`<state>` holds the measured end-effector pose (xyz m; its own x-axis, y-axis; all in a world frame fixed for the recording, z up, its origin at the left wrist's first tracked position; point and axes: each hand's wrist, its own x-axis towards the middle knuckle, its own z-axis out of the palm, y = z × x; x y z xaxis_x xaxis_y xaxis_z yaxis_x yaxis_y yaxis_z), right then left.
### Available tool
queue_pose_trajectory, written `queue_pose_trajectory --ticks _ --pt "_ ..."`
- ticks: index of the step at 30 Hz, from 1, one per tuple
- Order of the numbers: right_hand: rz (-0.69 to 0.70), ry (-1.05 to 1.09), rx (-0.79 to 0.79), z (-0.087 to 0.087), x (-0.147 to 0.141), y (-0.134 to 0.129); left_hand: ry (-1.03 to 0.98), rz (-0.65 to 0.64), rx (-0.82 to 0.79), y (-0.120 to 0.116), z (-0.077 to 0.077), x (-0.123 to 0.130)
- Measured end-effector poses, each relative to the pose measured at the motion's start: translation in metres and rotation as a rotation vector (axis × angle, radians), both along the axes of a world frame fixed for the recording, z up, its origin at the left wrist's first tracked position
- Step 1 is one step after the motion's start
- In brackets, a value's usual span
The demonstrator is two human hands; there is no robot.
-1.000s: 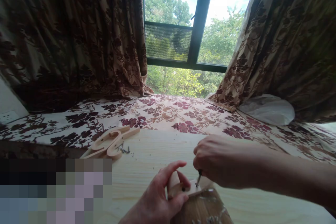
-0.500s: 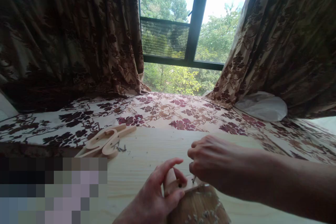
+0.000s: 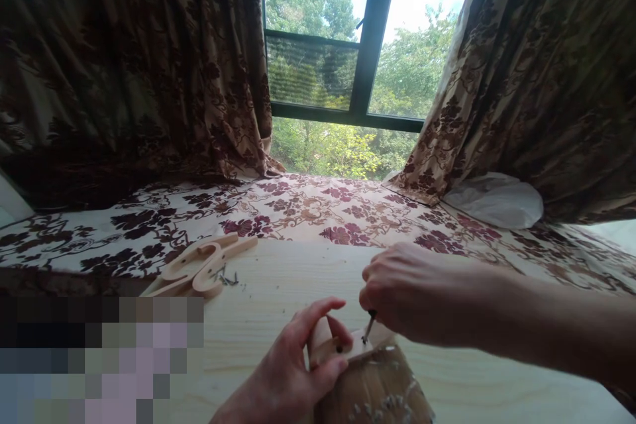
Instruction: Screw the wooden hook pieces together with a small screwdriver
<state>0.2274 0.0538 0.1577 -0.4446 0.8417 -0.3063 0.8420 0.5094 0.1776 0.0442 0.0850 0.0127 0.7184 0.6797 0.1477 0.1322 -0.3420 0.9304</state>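
Tool (image 3: 368, 328) mostly hidden, brown board (image 3: 380, 381) cut off

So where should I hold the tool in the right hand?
Probably by its top end, coming from above and the right: the thin tool leans that way, with its lower tip at the wooden piece. The right hand hides that top. The left hand grips the wood on the other side.

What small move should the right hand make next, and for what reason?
Probably the right hand should turn the screwdriver a little, pressing gently: its tip appears to meet a small dark spot on the wooden piece, and the left hand grips that piece close by.
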Motion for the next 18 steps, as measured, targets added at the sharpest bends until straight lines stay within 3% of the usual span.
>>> queue_pose_trajectory --ticks 3,5,9,15,18 --pt "0.17 -0.005 0.138 -0.002 -0.013 -0.017 -0.015 0.01 0.022 0.001 -0.001 0.0" --pt "0.195 -0.025 0.121 -0.001 -0.018 -0.02 -0.015 0.016 0.013 0.001 0.0 0.001" --pt "0.089 -0.145 -0.052 0.007 -0.018 -0.007 -0.015 0.004 -0.014 0.001 0.001 0.0" --pt "-0.132 -0.038 -0.19 0.009 -0.005 0.014 0.023 -0.007 -0.033 0.001 0.0 0.0" --pt "-0.109 -0.084 -0.104 0.009 -0.008 0.005 0.012 -0.007 -0.019 0.001 -0.001 -0.001"
